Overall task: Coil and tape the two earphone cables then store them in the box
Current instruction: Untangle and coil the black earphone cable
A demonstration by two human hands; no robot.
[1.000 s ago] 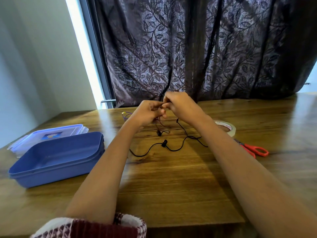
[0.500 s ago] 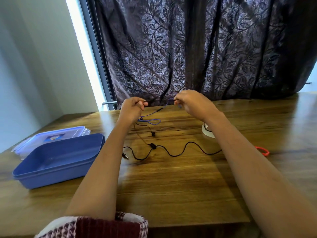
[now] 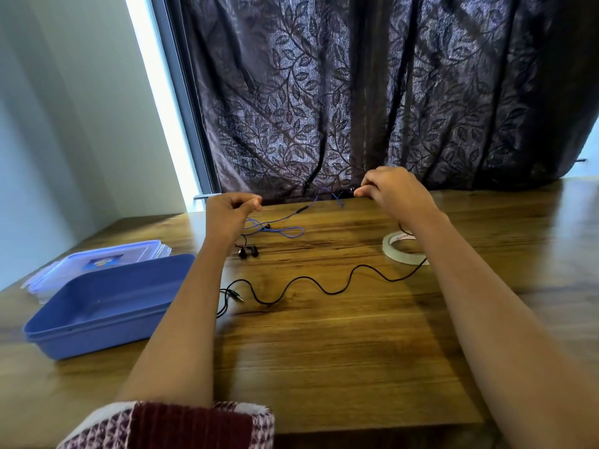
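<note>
My left hand (image 3: 231, 212) and my right hand (image 3: 390, 189) are held apart above the far side of the wooden table (image 3: 324, 351), each pinching the black earphone cable (image 3: 311, 281), a stretch of it taut between them. The rest of that cable snakes across the table to its plug (image 3: 239, 298), and its two earbuds (image 3: 249, 252) hang below my left hand. A blue earphone cable (image 3: 285, 231) lies loose between my hands. The open blue box (image 3: 103, 299) stands at the left. A roll of clear tape (image 3: 400, 251) lies under my right forearm.
A clear lid (image 3: 97, 260) with a label lies behind the box. A dark leaf-patterned curtain (image 3: 356, 108) hangs along the table's far edge. A patterned sleeve (image 3: 181, 426) shows at the bottom.
My hands, close together a second ago, have pulled apart sideways and risen, stretching the black cable. The cable on the table has straightened out, and the plug now lies near the box.
</note>
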